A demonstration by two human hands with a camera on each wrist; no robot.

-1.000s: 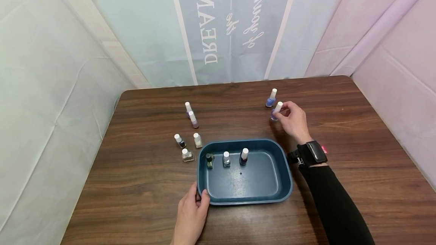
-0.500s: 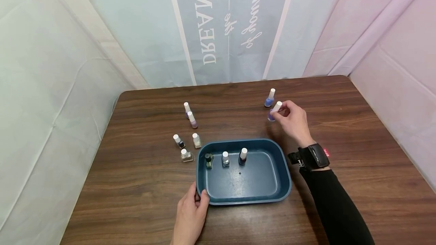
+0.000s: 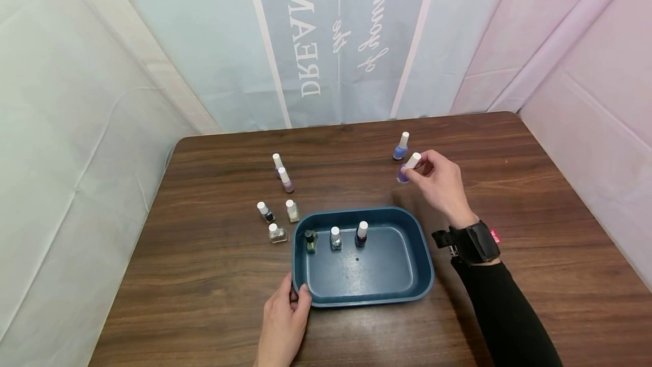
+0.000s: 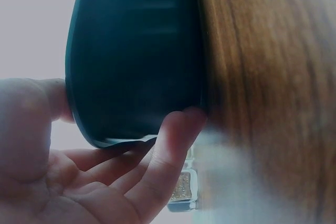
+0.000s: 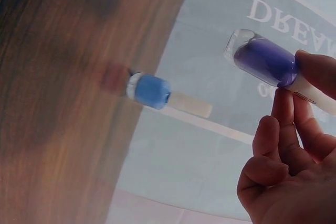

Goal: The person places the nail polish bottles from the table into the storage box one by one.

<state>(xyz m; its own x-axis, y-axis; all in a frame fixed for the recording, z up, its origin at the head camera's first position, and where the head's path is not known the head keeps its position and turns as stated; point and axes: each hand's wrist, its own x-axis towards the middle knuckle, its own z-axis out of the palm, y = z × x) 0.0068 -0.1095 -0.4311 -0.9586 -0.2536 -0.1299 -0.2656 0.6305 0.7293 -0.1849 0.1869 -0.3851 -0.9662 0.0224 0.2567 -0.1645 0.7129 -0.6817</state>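
Observation:
My right hand pinches the white cap of a purple nail polish bottle between thumb and fingers. That bottle is tilted, its base appearing lifted off the table. Just behind it stands a blue nail polish bottle with a white cap. At the near left corner of a dark teal tray, my left hand grips the rim, thumb on one side and fingers on the other. Inside the tray stand a green bottle with a dark cap, a silvery bottle and a dark bottle, the latter two white-capped.
Left of the tray, several white-capped bottles are on the wooden table: a pale lilac one, a purple one behind it, a clear whitish one, a dark one and a glittery one. A printed cloth hangs behind.
The right hand has shifted the purple nail polish bottle slightly left and tilted it more, its base coming up a little. The left hand keeps its grip on the tray.

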